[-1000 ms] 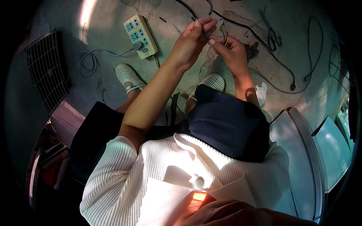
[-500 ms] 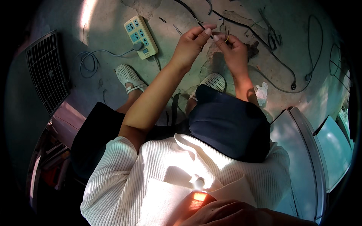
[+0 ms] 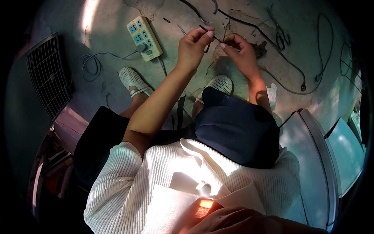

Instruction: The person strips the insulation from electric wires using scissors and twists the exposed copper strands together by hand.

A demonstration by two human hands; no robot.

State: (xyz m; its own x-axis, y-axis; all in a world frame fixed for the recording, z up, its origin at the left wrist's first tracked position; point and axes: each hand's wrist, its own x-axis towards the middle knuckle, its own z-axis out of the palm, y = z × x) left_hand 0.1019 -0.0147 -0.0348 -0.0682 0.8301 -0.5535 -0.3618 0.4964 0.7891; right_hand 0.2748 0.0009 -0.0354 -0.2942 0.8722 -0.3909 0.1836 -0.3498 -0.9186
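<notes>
My left hand (image 3: pixel 191 48) is closed, thumb and fingers pinching a thin black tube-like strip (image 3: pixel 203 28). That strip slants down toward my right hand (image 3: pixel 242 52), and another dark thin length hangs below the left fingers. My right hand is closed in a pinch on thin coloured wires (image 3: pixel 226 36), one yellowish, at the strip's lower end. Whether the strip goes around a wire is too small to tell. Just beyond the hands, a black cable (image 3: pixel 191 6) with bared wire ends lies on the floor.
A cream power strip (image 3: pixel 150 48) with a grey plug stands at left. A thick black cable (image 3: pixel 269 39), scissors-like tool (image 3: pixel 281 33) and looped cord (image 3: pixel 321 58) lie at right. A wire rack (image 3: pixel 48 76) is far left; white panels (image 3: pixel 311 156) stand at right.
My hands have drawn slightly apart. The black strip now shows clearly above my left fingers, and the coloured wires are more visible by my right fingers.
</notes>
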